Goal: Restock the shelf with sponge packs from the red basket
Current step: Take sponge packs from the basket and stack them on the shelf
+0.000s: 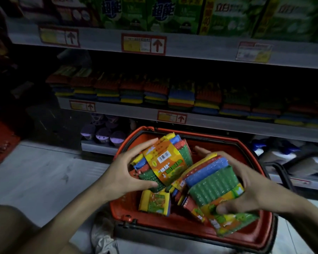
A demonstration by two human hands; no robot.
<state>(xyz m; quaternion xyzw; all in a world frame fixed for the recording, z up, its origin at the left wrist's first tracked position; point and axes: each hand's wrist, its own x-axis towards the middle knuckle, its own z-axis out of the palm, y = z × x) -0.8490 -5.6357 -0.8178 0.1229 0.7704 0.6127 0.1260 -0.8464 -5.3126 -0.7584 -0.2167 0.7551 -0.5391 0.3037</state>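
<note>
The red basket (233, 142) sits on the floor in front of the shelving, with more sponge packs (154, 201) lying inside it. My left hand (125, 173) grips one multicoloured sponge pack (163, 160) with an orange label, held just above the basket. My right hand (251, 187) grips another sponge pack (213, 182) at the basket's right side, thumb on its wrapper. The sponge shelf (136, 111) runs across the middle, lined with stacked sponge packs (180, 96) in red, green, blue and yellow.
Green detergent boxes (154, 13) fill the top shelf. Purple-lidded cups (103, 132) stand on the bottom shelf at left, spray bottles (283, 153) at right. A second red basket (0, 143) is at the far left. My knee (9, 228) is at bottom left.
</note>
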